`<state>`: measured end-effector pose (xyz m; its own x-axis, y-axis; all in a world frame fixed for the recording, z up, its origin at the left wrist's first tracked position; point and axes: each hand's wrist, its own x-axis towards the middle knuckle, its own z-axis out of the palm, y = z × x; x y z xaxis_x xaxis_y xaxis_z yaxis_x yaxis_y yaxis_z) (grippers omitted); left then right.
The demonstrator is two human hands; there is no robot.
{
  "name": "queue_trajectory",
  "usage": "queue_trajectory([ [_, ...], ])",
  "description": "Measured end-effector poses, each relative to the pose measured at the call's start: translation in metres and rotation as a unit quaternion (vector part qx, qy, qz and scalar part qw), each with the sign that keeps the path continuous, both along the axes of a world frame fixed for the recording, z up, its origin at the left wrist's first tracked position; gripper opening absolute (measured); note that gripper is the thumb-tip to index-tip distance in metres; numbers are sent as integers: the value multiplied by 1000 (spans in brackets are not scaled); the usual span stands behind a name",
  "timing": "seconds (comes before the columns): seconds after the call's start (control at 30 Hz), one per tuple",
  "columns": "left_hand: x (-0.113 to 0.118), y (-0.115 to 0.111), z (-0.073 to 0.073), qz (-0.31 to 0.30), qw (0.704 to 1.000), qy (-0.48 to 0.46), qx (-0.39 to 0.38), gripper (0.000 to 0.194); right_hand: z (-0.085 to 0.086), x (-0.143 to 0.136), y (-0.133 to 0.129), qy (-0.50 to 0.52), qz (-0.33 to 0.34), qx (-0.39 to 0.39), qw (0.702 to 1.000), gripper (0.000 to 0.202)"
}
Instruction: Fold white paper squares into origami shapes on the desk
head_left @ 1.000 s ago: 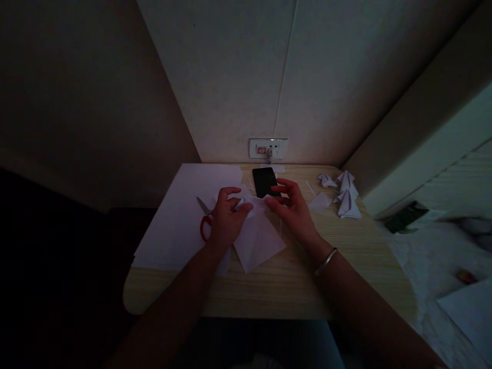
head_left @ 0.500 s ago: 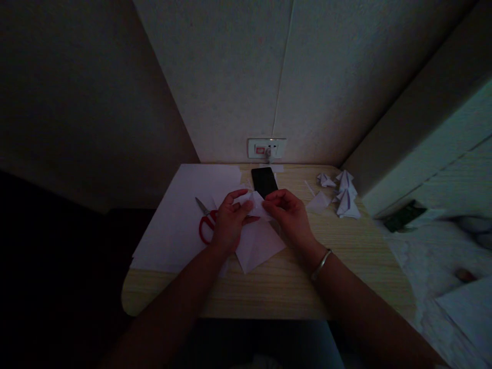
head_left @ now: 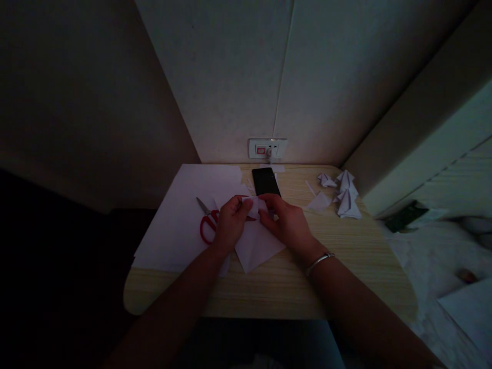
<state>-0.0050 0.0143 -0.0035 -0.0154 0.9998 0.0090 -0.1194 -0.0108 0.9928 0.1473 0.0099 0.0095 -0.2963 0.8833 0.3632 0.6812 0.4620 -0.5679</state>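
A small folded white paper (head_left: 253,204) is held up between my two hands near the middle of the wooden table. My left hand (head_left: 232,219) pinches its left side, thumb on top. On the right side, the thumb and forefinger of my right hand (head_left: 286,219) close on its edge. Beneath them lies a loose white sheet (head_left: 255,251) with a corner toward me. Red-handled scissors (head_left: 208,225) rest left of my left hand, partly hidden by it. A black phone (head_left: 265,180) lies just behind the hands.
A stack of white sheets (head_left: 172,220) covers the left of the table (head_left: 269,302). Folded paper figures (head_left: 348,200), a smaller one (head_left: 326,180) and paper scraps (head_left: 319,201) sit at the right. A wall socket (head_left: 267,148) is behind the table.
My right hand has turned and shifted slightly left, its fingers lower over the paper. The held paper has tilted and shows a different outline. My left fingers have curled in.
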Motion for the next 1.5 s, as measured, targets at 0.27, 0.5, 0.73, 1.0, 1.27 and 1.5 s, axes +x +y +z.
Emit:
queue_trajectory([
  [0.27,0,-1,1,5,999,41,-9,30,1,2,2,25,13,-65,997,33],
  [0.5,-3,0,-2,-31,994,100,-12,26,6,10,7,129,83,-129,980,15],
  [0.73,-3,0,2,-16,998,53,-16,24,1,13,10,291,159,-285,899,12],
  [1.0,-1,-3,7,20,999,50,-4,21,5,5,7,360,143,-350,853,24],
  [1.27,0,-3,2,19,998,48,-30,22,2,6,8,354,130,-361,853,23],
  [1.5,-1,-1,-3,35,997,60,-46,20,0,7,10,324,118,-381,858,17],
])
